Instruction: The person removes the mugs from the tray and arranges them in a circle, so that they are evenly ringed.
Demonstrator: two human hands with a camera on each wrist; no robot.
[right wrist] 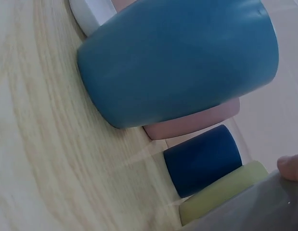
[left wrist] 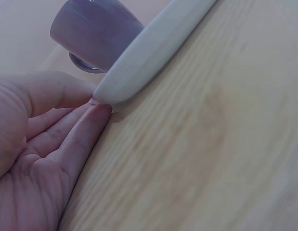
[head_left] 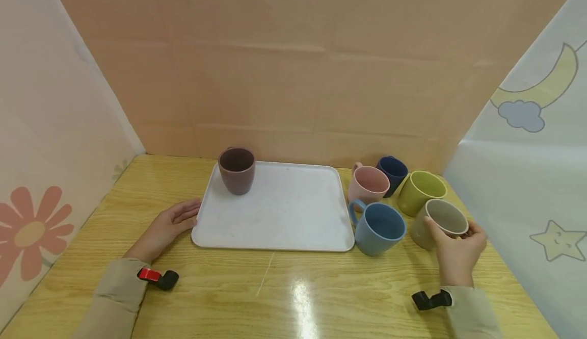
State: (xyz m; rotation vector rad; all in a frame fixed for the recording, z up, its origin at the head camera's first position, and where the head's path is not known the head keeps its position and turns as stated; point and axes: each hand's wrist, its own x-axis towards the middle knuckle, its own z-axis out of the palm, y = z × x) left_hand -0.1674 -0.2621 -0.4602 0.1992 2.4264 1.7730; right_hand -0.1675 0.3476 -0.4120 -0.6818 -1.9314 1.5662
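Observation:
At the left edge of a white tray (head_left: 293,211), my left hand (head_left: 171,222) holds the rim between thumb and fingertips; the left wrist view shows the thumb over the tray's edge (left wrist: 139,57) and a finger beneath it. A brown-purple mug (head_left: 237,173) stands upright at the tray's back left. My right hand (head_left: 460,252) grips a grey mug (head_left: 424,227) near its rim, with the thumb on the near left side and the fingers round the right. Just left of it stands a light blue mug (head_left: 376,234), handle pointing left, close beside the tray's right front corner.
Behind the grey mug, a yellow-green mug (head_left: 415,196), a dark blue mug (head_left: 392,171) and a pink mug (head_left: 364,188) stand close together. The wooden table (head_left: 238,293) meets an orange-tan backdrop (head_left: 275,74) behind and patterned side walls.

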